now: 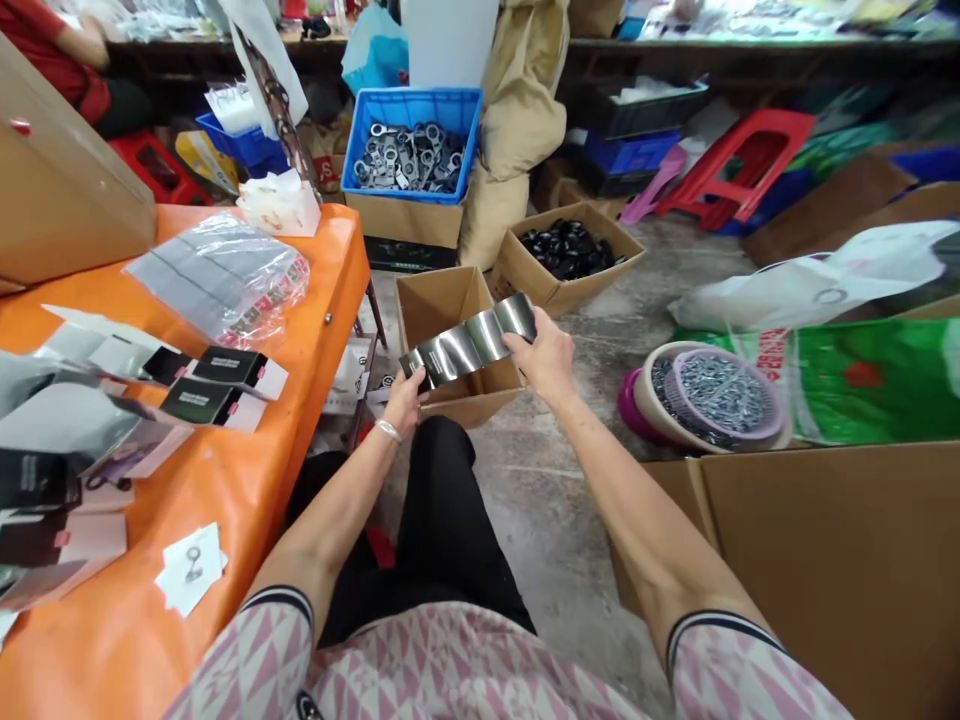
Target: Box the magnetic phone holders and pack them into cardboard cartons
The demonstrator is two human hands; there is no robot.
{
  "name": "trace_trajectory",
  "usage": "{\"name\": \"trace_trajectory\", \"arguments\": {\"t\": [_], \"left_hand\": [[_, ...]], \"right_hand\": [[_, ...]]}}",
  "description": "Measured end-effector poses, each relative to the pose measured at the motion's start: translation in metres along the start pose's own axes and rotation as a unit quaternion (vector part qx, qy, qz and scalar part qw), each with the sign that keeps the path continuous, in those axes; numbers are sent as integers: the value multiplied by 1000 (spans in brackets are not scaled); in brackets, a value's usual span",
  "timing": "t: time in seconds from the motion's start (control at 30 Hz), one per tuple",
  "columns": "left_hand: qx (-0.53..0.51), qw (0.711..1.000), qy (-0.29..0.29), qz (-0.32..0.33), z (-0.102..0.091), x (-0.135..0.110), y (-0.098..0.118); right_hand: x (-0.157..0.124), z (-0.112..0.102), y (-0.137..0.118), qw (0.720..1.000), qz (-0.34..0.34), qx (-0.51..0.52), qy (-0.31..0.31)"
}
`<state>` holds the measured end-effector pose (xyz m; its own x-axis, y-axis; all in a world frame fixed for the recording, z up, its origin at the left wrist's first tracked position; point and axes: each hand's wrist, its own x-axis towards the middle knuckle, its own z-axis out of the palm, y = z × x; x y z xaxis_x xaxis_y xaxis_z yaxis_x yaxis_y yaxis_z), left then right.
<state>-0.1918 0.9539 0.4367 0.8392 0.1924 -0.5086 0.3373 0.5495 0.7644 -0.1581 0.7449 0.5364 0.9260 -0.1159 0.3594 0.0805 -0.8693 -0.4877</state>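
Observation:
Between my two hands is a long row of glossy black boxes (469,345), tilted up toward the right, with small pale print near its left end. It looks like several small boxes pressed side by side. My left hand (406,398), with a silver bracelet at the wrist, grips the lower left end. On the right end, my right hand (546,355) is closed with its thumb on top. Directly beneath the row stands an open cardboard box (442,295); its inside is partly hidden by what I hold.
An orange-covered table (300,400) at left bears black-and-white small boxes (214,400), plastic bags and printed cards (191,568). Ahead are a blue crate (412,100) of metal parts and a carton (551,295) of black pieces. Right: a lilac basket (772,395) of metal pieces, a large carton (825,560).

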Motion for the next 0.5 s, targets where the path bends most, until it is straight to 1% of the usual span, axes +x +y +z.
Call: {"name": "trace_trajectory", "arguments": {"t": [0.03,0.1,0.17,0.23,0.3,0.37,0.43,0.5], "left_hand": [[-16,999,6,-31,6,15,-9],[-24,997,19,-69,12,42,-24],[-17,995,34,-89,11,63,-35],[0,993,64,-103,0,78,-41],[31,988,105,-109,-14,88,-42],[67,981,145,-112,-26,97,-42],[94,974,172,-115,-33,103,-43],[108,970,183,-122,-36,110,-45]], "right_hand": [[8,6,-3,1000,-11,-23,-10],[22,22,-7,997,-24,-64,-38],[33,45,-5,992,-17,-95,-78],[39,71,1,985,12,-113,-127],[39,96,7,974,52,-120,-183],[37,116,10,964,80,-119,-222],[37,130,8,961,85,-119,-235],[40,139,1,958,81,-131,-243]]}}
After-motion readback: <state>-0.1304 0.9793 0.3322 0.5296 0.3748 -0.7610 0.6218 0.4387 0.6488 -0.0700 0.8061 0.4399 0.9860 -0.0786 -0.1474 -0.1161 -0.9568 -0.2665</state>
